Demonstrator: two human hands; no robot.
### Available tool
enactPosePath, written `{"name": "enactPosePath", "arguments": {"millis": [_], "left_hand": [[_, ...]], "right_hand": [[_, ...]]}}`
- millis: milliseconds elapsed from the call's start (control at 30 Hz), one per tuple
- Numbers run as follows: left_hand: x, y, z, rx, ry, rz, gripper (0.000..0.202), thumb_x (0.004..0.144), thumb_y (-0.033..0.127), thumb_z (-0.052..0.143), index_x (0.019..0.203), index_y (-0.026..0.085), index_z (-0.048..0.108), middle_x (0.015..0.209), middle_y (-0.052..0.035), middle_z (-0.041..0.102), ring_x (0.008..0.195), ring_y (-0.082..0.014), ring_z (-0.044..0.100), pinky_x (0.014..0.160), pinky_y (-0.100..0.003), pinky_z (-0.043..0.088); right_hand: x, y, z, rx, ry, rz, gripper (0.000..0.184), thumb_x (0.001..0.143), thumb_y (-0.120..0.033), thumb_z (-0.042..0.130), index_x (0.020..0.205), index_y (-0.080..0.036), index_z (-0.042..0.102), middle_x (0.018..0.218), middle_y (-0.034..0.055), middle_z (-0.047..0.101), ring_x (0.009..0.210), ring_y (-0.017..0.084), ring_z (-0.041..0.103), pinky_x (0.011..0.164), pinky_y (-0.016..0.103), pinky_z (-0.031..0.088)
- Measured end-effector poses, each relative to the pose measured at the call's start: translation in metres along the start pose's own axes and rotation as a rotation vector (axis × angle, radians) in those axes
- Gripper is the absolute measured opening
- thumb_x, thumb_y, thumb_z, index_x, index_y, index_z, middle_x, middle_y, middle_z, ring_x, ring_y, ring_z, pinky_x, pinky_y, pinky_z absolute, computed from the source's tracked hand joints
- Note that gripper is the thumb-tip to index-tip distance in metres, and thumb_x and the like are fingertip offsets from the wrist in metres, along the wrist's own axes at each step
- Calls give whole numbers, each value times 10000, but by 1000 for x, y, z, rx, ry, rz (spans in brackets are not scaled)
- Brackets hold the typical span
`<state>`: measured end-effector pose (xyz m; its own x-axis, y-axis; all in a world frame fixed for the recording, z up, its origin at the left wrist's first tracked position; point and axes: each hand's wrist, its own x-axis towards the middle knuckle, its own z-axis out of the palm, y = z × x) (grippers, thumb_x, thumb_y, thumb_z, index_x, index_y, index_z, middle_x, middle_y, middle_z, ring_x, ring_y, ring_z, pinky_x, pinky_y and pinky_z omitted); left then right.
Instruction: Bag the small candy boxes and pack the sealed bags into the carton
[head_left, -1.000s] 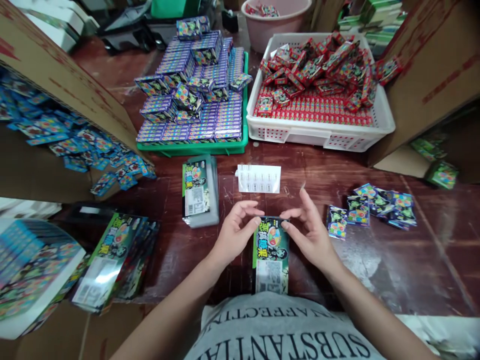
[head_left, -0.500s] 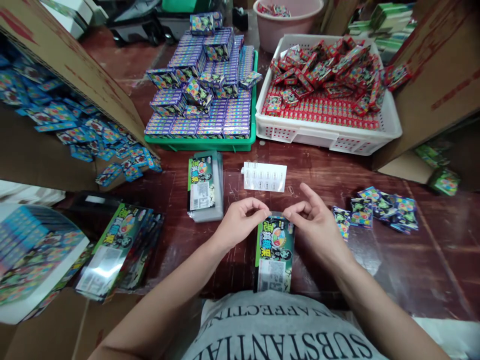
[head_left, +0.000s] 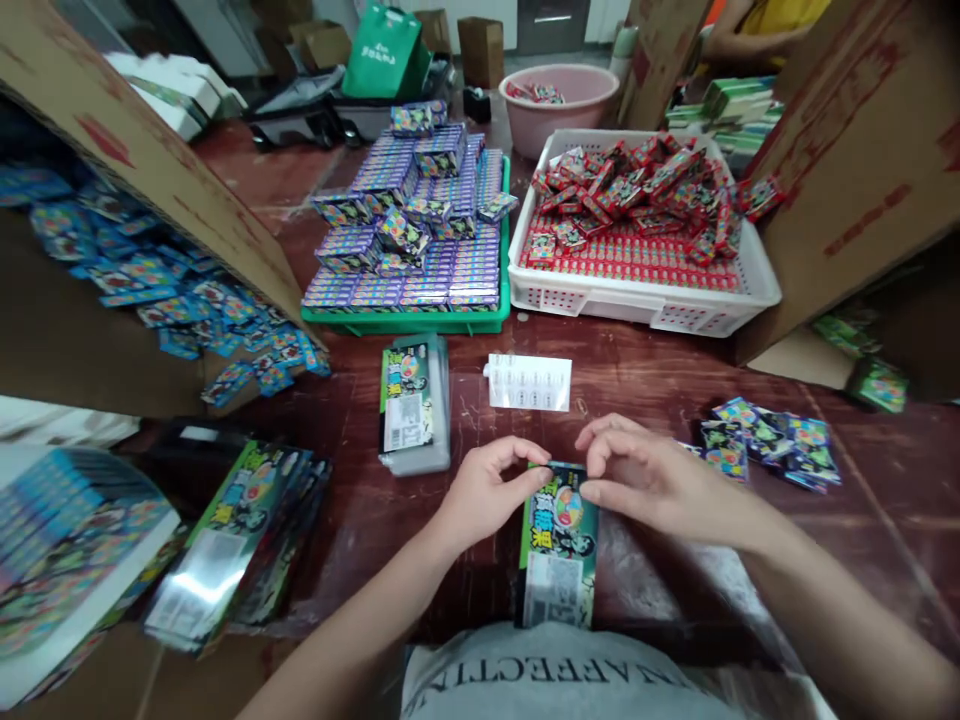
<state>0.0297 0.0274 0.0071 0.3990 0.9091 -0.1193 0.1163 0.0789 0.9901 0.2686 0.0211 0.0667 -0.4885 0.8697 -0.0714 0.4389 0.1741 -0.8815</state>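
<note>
A green-and-black printed packet (head_left: 559, 550) with a barcode label lies flat on the table against my shirt. At its top left corner, the thumb and bent forefinger of my left hand (head_left: 491, 490) pinch the edge. My right hand (head_left: 641, 475) is at the top right corner, thumb tip by the packet's edge and curled fingers raised apart from the thumb. Beyond the hands lies a white sticker sheet (head_left: 529, 382) with rows of round stickers. To its left is a stack of clear sleeves (head_left: 439, 440) with a printed card (head_left: 405, 400) on top.
Purple candy boxes fill a green tray (head_left: 420, 322); red ones lie in a white basket (head_left: 637, 310). Loose small packets (head_left: 776, 440) are at right, finished-looking printed packets (head_left: 217, 540) at left. Cardboard boxes (head_left: 217, 230) flank both sides. Behind stands a pink basin (head_left: 559, 110).
The view has tilted up. My right hand's fingers have curled and moved slightly off the packet's top edge, while the left hand keeps its pinch at the corner.
</note>
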Motion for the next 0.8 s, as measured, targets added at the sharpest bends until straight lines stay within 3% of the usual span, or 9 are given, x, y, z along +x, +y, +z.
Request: {"name": "enactPosePath", "arguments": {"millis": [67,200,333,567,667,800], "left_hand": [[-1,2,1,0,-17,8,110,850,258,721,927,182,704,1023,-57,749,961,-189,688,924,-358,524],[-4,3,0,31,7,-4,127,878,275,694,970,188,700,1032,-59,746,962,-193,690,925,-365,527],[-2,0,-1,4,2,9,132,880,279,691,979,193,694,1046,-54,747,991,-197,689,942,-370,522],[5,-4,-1,59,28,-65,142,877,294,683,973,191,699,979,-46,758,909,-199,698,873,-364,527],[3,0,0,45,16,-27,146,871,289,692,976,188,700,993,-47,753,918,-193,692,886,-360,523],[-2,6,4,42,4,-15,130,870,279,694,967,193,698,996,-47,752,924,-190,693,888,-356,530]], "right_hand": [[8,-5,0,-162,-77,24,131,897,-310,682,836,-236,593,1070,44,614,994,204,609,878,373,497],[18,-8,10,-366,-21,43,84,902,-262,665,870,-244,588,1029,39,616,904,198,622,806,362,499],[14,-14,12,-432,-8,22,62,914,-233,663,879,-237,612,1049,37,629,949,204,615,811,356,495],[-3,-34,-2,-293,51,-2,80,938,-268,661,869,-250,627,1131,24,605,1060,187,594,915,340,486],[2,-24,-5,-223,-51,-9,83,937,-290,662,880,-238,632,1084,27,619,1008,175,605,890,326,490],[15,-5,-3,-190,-140,32,123,901,-304,688,855,-218,614,904,3,620,815,154,605,733,293,485]]}}
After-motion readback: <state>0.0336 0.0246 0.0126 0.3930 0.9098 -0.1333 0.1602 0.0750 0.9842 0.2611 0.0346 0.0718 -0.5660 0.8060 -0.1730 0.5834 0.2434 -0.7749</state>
